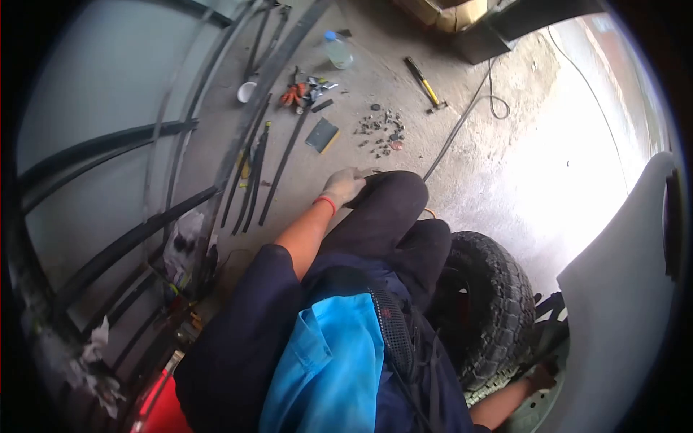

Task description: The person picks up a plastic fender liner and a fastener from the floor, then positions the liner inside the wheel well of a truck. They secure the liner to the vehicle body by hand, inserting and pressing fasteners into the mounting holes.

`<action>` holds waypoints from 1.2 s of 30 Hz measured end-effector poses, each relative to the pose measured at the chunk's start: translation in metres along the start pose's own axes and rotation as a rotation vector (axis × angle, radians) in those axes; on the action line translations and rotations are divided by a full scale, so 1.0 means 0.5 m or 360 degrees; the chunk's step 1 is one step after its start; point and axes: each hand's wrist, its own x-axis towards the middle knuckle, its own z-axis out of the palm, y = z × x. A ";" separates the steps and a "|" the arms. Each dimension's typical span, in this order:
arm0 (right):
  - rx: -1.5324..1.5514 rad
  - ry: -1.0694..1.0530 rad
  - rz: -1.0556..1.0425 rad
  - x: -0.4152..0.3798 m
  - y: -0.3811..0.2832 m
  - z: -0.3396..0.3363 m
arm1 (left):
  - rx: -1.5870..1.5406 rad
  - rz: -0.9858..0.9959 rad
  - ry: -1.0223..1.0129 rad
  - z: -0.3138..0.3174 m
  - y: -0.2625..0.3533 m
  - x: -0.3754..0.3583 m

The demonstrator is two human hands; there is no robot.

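My left hand (346,186), in a pale glove with a red band at the wrist, is by my raised knee. Its fingers are closed, and a thin dark tip shows beside them; what they hold, if anything, is too small to name. At the lower right, my right hand (543,377) reaches into the shadow behind a knobbly black tyre (499,299), beside a grey curved body panel (621,289). The fingers of that hand are hidden in the dark. Small nuts or bolts (382,130) lie scattered on the concrete ahead of my left hand.
A yellow-and-black hammer (424,83), a dark flat box (322,136), orange-handled pliers (293,95) and a blue-capped bottle (338,50) lie on the floor. Dark metal bars (253,169) stretch along the left near a black frame (137,242). A cable (462,119) crosses the ground.
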 end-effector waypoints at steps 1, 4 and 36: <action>0.0108 0.0708 0.0113 0.007 0.046 0.037 | -0.0011 -0.0011 0.0021 -0.021 0.014 -0.044; 0.0305 0.1326 0.0386 -0.009 0.230 0.154 | -0.0190 -0.0004 0.0171 -0.072 0.043 -0.177; -0.2708 -0.1940 0.1031 -0.257 0.700 0.841 | -0.1340 -0.0572 0.1420 0.007 -0.544 -1.063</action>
